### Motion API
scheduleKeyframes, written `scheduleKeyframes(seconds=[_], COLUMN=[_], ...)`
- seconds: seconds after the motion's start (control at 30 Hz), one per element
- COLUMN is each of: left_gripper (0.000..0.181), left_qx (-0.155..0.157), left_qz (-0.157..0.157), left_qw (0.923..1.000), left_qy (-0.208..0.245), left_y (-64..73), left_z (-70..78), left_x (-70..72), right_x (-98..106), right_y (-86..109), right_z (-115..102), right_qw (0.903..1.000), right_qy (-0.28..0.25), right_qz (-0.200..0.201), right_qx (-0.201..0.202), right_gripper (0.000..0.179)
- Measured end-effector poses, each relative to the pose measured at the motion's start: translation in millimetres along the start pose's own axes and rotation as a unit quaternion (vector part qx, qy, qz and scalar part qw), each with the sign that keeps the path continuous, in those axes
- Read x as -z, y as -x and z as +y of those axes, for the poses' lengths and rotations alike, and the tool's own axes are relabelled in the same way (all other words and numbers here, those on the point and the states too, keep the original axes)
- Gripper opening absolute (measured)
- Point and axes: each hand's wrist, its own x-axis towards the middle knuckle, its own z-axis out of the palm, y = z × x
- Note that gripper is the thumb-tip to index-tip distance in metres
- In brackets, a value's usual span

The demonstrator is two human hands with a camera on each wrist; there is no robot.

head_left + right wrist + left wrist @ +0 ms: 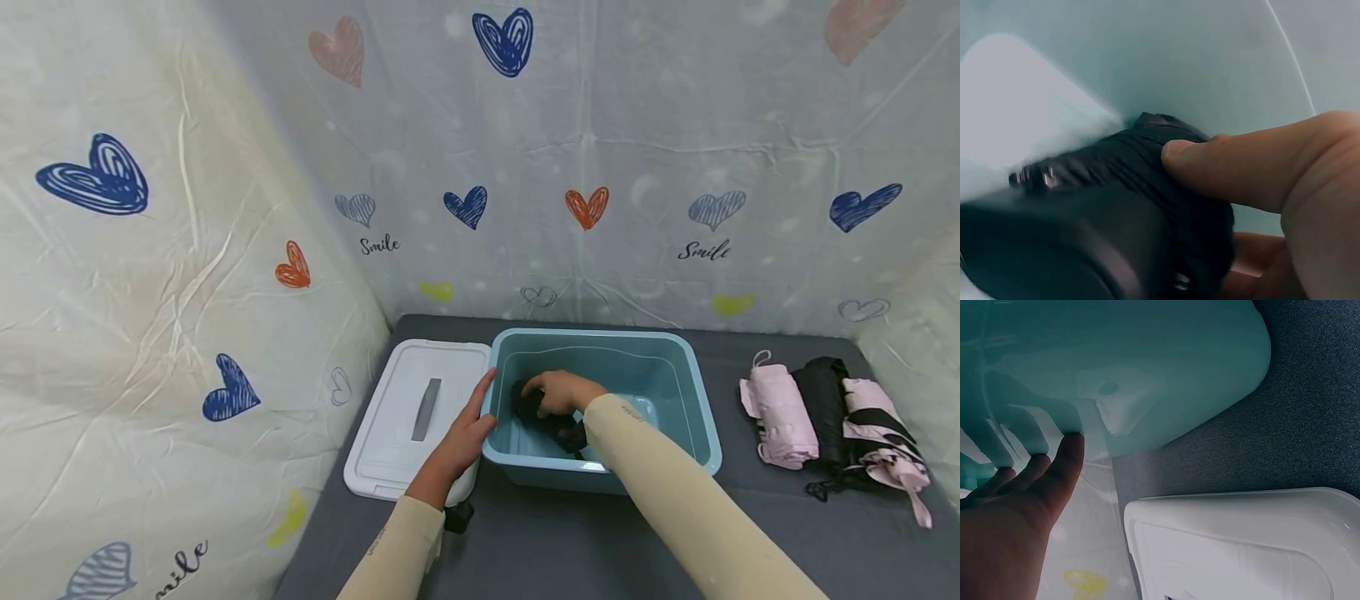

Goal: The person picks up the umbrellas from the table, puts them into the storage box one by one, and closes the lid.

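A blue-green plastic bin point(600, 481) stands in the middle of the table. Inside it, toward the left, is a black folded umbrella point(553, 427). My right hand point(566, 392) reaches into the bin and grips the umbrella; in the right wrist view the thumb presses on its pleated cloth point(1141, 156), with other fingers partly hidden behind. A smooth dark handle point(1054, 244) points toward that camera. My left hand point(461, 442) rests against the bin's left side, its extended fingertips touching the outer wall point(1147, 381).
A white lid point(386, 417) with a grey handle lies left of the bin, under my left forearm. To the right lie a pink rolled bundle point(783, 417), a black one point(822, 408) and a pink-and-black one point(881, 433), side by side. Behind hangs a heart-printed curtain point(645, 125).
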Motion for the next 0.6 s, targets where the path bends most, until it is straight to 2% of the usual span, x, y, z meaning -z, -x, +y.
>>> scheduleKeyframes(seconds=[0.2, 0.3, 0.4, 0.6], left_gripper=[0.071, 0.071, 0.071, 0.072], left_qx=[-0.002, 0.0, 0.004, 0.02], left_qz=[-0.001, -0.002, -0.002, 0.003], left_qw=[1.0, 1.0, 1.0, 0.9998], left_qy=[-0.004, 0.002, 0.005, -0.006], left_y=[-1.3, -1.4, -0.5, 1.9], left_z=[-0.2, -0.2, 1.8, 10.1], left_x=[-0.9, -1.6, -1.6, 2.7], right_x=[0, 1, 2, 11], right_y=[0.3, 1.5, 3.9, 9.8], right_z=[-3, -5, -7, -13], right_qw=[0.996, 0.9926, 0.9926, 0.9969], right_qy=[-0.074, -0.102, -0.103, -0.064], right_qz=[-0.032, -0.053, -0.057, -0.044], right_qx=[-0.039, -0.04, -0.032, 0.002], right_gripper=[0.046, 0.045, 0.043, 0.041])
